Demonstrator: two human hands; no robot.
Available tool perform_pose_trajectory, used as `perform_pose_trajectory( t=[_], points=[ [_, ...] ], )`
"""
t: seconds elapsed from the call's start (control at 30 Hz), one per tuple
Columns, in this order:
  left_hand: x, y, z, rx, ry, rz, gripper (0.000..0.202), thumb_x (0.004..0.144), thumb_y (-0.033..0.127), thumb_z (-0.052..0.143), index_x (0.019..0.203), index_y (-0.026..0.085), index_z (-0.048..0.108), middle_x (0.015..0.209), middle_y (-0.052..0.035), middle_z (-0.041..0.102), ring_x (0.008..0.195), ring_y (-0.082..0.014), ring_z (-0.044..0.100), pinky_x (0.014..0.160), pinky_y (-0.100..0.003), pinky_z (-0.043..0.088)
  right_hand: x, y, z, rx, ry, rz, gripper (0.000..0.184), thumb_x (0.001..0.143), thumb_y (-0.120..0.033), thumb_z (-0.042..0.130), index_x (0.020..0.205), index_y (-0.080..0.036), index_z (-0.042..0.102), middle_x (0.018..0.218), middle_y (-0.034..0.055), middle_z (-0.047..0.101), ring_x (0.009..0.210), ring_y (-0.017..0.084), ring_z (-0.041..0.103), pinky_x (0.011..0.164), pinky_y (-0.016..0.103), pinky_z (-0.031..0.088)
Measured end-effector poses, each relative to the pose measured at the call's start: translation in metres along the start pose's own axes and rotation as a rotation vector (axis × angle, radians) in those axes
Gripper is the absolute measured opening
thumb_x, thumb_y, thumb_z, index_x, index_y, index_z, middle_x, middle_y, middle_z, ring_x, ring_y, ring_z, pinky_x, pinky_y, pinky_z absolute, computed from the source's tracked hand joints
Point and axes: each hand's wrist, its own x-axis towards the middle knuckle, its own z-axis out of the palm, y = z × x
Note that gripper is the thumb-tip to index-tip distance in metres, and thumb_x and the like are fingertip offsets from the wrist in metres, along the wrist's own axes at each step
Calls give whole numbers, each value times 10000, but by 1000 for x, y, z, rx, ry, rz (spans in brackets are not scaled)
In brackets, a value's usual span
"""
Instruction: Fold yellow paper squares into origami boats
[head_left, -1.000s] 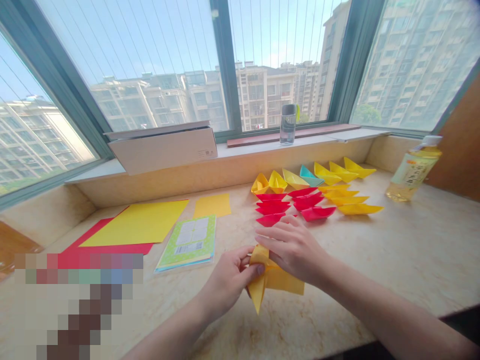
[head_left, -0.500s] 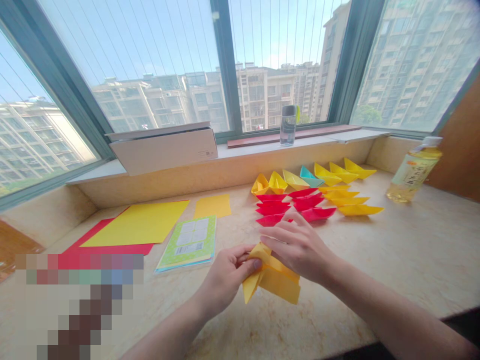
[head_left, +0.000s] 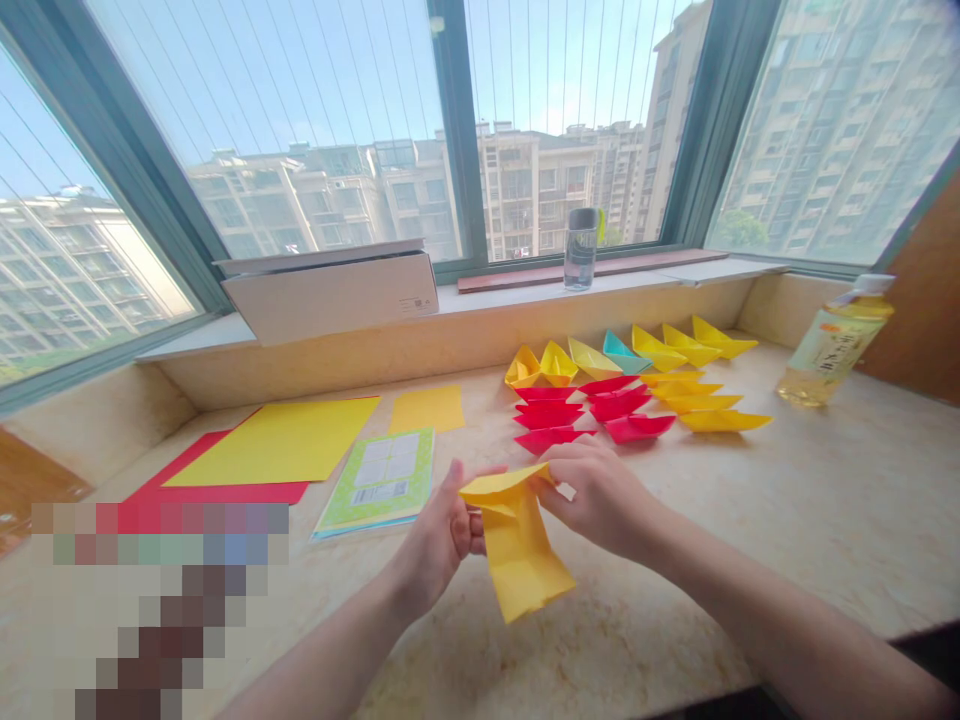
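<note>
A partly folded sheet of yellow paper (head_left: pixel 525 545) is held up over the counter, with a crosswise flap along its top and a broad panel hanging below. My left hand (head_left: pixel 442 535) grips its left end, thumb raised and fingers curled behind the paper. At the upper right corner, my right hand (head_left: pixel 596 495) pinches the flap between thumb and fingers. Just beyond my right hand lie red paper boats (head_left: pixel 551 440) in two columns. Yellow paper boats (head_left: pixel 724 421) lie to their right, and a row with one teal boat (head_left: pixel 624 354) stands behind.
Left on the stone counter (head_left: pixel 840 520) are large yellow sheets (head_left: pixel 277 440) over red paper (head_left: pixel 202 495), a small orange-yellow sheet (head_left: pixel 427 408) and a green paper packet (head_left: pixel 386 480). A drink bottle (head_left: pixel 832 345) stands right. The sill holds a white box (head_left: pixel 330 300) and a water bottle (head_left: pixel 580 250).
The yellow paper has been turned and opened out, so its panel now hangs down. My right hand has lowered from above it and taken its right corner; my left thumb has lifted.
</note>
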Motion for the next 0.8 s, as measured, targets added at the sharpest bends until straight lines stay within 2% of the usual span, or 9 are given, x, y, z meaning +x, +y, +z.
perform_pose_trajectory(
  t=[0.07,0.13,0.2,0.3,0.37,0.47,0.53,0.67,0.8],
  points=[
    [0,-1,-1,-50,-59,49,725,860,703,434,1307,146,564,1051,-154,712,888,-261,690,723,-330,544,0,1,3,1,-9,82,212,864,-166,600,653,-172,616,718,31,684,666,160,594,631,277,380],
    [-1,-2,0,-15,-71,128,702,859,677,473,1354,181,523,1128,-149,693,965,-278,675,769,-343,535,1,2,4,-3,-14,144,235,858,-173,597,623,-172,579,666,21,651,630,156,572,607,272,370],
    [-2,-2,3,79,-11,159,693,831,578,612,1404,219,459,1181,-130,674,996,-273,665,794,-341,526,1,2,6,20,-20,175,236,852,-175,596,618,-172,562,655,17,637,617,152,564,598,266,367],
    [-2,-2,6,221,131,103,737,774,411,738,1417,230,426,1168,-110,674,954,-251,667,777,-333,521,0,1,7,94,-32,162,222,852,-154,579,632,-172,554,681,21,635,630,146,566,601,257,371],
    [-1,-3,6,282,199,90,636,771,361,734,1345,208,506,1131,-99,682,923,-235,662,762,-325,519,0,0,9,126,-41,122,219,865,-152,562,647,-174,552,700,22,634,650,147,567,614,256,372],
    [1,-5,4,398,246,99,373,760,300,720,1101,162,660,1028,-79,699,890,-220,648,761,-310,510,-1,-1,13,124,-52,96,215,878,-164,554,664,-179,544,700,17,623,655,148,558,621,257,362],
    [1,-7,3,454,260,89,266,758,302,715,970,143,689,939,-71,704,843,-214,643,741,-304,505,-2,-2,15,100,-54,109,222,879,-176,555,658,-181,528,684,11,611,643,146,545,613,259,346],
    [0,-11,2,474,298,101,280,772,360,706,942,138,681,878,-62,699,799,-211,637,698,-293,500,-2,-4,20,51,-33,143,294,907,-230,530,622,-183,474,635,1,569,597,136,496,577,261,297],
    [0,-13,0,600,288,185,261,807,381,669,901,139,696,841,-47,688,790,-200,615,682,-268,474,-2,-9,23,55,-14,202,347,895,-250,530,580,-188,400,576,-15,514,543,120,422,539,261,244]
  ],
)
